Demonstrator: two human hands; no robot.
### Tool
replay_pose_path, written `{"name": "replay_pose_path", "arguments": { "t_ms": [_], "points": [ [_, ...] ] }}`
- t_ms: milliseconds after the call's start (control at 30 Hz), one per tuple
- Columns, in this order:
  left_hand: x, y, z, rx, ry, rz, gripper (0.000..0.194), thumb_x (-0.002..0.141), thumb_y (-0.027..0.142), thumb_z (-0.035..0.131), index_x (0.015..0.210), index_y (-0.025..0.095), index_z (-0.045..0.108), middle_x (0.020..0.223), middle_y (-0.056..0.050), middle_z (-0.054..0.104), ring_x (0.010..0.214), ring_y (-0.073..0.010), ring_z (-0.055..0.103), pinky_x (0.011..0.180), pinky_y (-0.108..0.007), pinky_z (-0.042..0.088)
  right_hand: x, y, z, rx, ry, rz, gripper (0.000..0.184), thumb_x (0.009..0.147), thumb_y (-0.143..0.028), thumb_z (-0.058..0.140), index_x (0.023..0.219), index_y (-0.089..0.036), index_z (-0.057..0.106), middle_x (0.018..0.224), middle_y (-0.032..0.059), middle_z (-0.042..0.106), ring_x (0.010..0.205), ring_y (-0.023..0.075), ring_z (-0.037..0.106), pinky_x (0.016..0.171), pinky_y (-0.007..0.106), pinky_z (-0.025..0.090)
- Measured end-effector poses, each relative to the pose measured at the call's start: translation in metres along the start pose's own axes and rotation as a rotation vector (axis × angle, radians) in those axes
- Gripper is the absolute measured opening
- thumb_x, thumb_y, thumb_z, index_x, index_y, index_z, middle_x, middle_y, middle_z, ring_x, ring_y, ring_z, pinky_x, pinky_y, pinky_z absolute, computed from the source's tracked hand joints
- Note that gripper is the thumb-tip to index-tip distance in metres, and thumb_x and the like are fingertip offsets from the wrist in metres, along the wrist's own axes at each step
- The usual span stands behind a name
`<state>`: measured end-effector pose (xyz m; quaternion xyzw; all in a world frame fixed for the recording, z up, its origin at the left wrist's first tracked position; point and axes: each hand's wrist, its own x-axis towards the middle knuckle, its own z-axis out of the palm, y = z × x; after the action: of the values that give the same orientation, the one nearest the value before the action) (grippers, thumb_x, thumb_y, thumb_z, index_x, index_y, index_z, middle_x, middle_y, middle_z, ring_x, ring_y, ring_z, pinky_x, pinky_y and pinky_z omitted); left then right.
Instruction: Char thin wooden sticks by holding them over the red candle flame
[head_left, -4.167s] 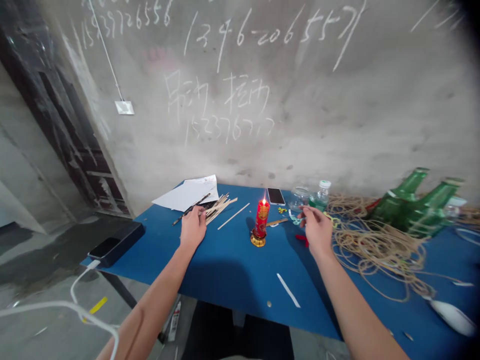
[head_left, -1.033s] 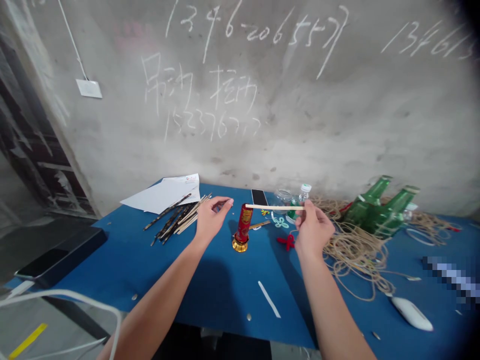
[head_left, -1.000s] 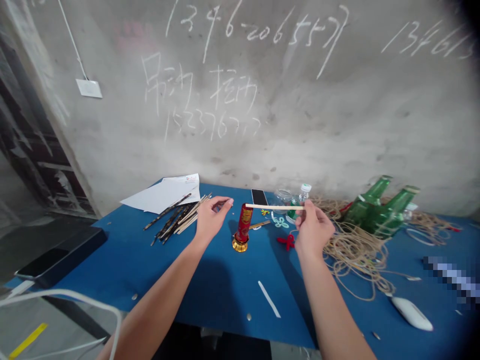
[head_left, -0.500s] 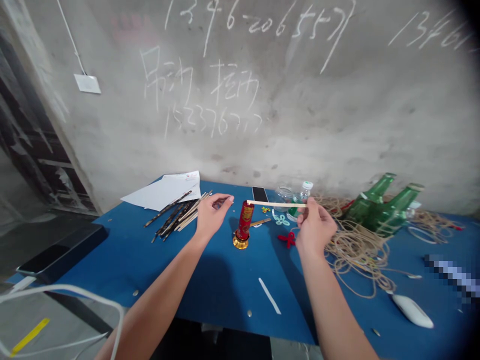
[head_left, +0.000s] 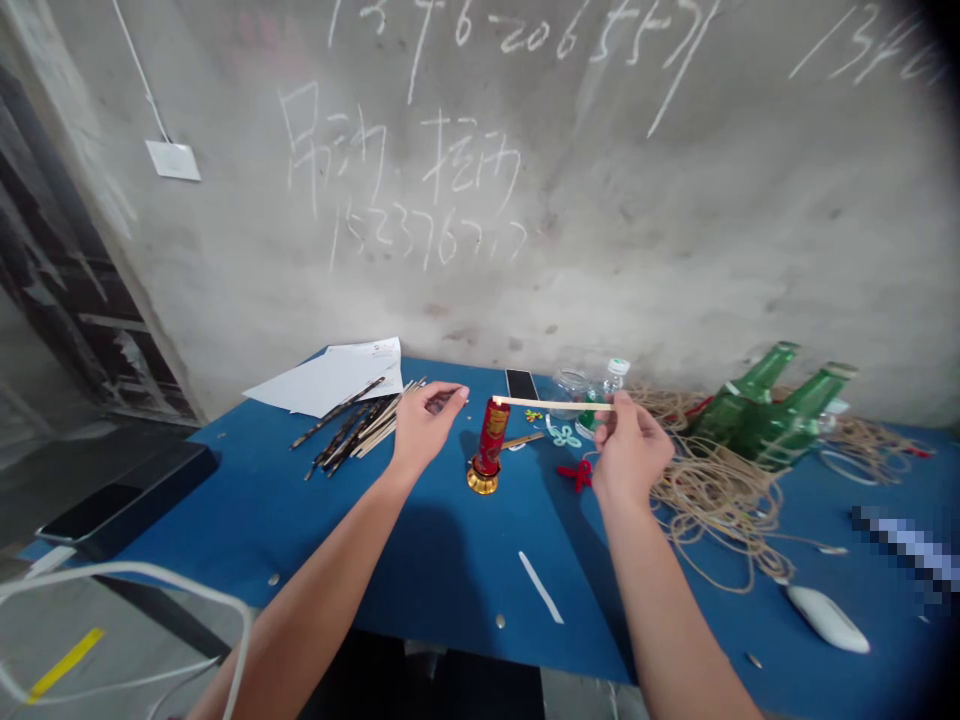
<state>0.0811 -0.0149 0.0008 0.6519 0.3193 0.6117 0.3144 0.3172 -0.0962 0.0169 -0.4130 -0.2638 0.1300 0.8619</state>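
Observation:
A red candle (head_left: 489, 450) on a gold base stands upright on the blue table (head_left: 420, 540). My right hand (head_left: 628, 455) pinches a thin pale wooden stick (head_left: 551, 404) at its right end; the stick lies level, its left tip right over the candle's top. My left hand (head_left: 424, 430) hovers just left of the candle, its fingers half curled with thumb and forefinger apart, holding nothing. A heap of pale and charred sticks (head_left: 352, 427) lies left of that hand.
White papers (head_left: 330, 375), a phone (head_left: 519, 383), a glass jar (head_left: 570, 384), a small bottle (head_left: 609, 380), a red knot (head_left: 576, 474), tangled tan cord (head_left: 720, 490), two green bottles (head_left: 765, 405), a white mouse (head_left: 829, 616), a loose stick (head_left: 540, 586) and a black box (head_left: 124, 500) are around.
Since four seconds ago my right hand has picked up a stick and brought its tip over the candle; my left hand left the stick pile. In the last second, hardly any movement.

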Motion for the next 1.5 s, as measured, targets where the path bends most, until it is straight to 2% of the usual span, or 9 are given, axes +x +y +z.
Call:
{"name": "replay_pose_path", "arguments": {
  "t_ms": [267, 567, 1133, 1500],
  "points": [
    [0.0, -0.001, -0.001, -0.001, 0.005, 0.02, 0.029, 0.089, 0.047, 0.075, 0.092, 0.02, 0.082, 0.079, -0.004, 0.079, 0.066, -0.0173, 0.068, 0.066, -0.03, 0.053, -0.001, 0.001, 0.001, 0.008, -0.006, 0.015, 0.036, 0.077, -0.048, 0.085, 0.08, -0.013, 0.075, 0.058, -0.0009, 0.064, 0.037, 0.0051, 0.044, 0.032, 0.019, 0.026],
    [-0.002, 0.002, 0.0, 0.014, -0.036, 0.071, 0.027, 0.09, 0.046, 0.075, 0.099, 0.023, 0.085, 0.088, -0.005, 0.081, 0.07, -0.0179, 0.067, 0.065, -0.03, 0.051, -0.005, 0.0, 0.004, 0.011, -0.037, 0.051, 0.035, 0.077, -0.046, 0.085, 0.081, -0.013, 0.076, 0.06, 0.0001, 0.066, 0.036, 0.0041, 0.044, 0.032, 0.017, 0.024],
    [-0.001, 0.0, 0.0, 0.03, -0.053, 0.08, 0.025, 0.089, 0.045, 0.076, 0.098, 0.024, 0.086, 0.082, -0.004, 0.08, 0.065, -0.0159, 0.062, 0.061, -0.029, 0.047, -0.011, 0.0, 0.006, -0.014, -0.102, 0.063, 0.034, 0.078, -0.047, 0.083, 0.084, -0.014, 0.076, 0.062, 0.0009, 0.068, 0.037, 0.0045, 0.045, 0.033, 0.018, 0.024],
    [-0.001, -0.001, 0.001, -0.009, -0.047, 0.074, 0.024, 0.088, 0.046, 0.077, 0.098, 0.025, 0.085, 0.087, -0.005, 0.08, 0.069, -0.017, 0.066, 0.065, -0.03, 0.051, -0.015, 0.001, 0.009, -0.018, -0.114, 0.065, 0.041, 0.077, -0.052, 0.084, 0.083, -0.013, 0.076, 0.064, 0.0025, 0.07, 0.037, 0.0044, 0.045, 0.032, 0.018, 0.024]
  ]
}}
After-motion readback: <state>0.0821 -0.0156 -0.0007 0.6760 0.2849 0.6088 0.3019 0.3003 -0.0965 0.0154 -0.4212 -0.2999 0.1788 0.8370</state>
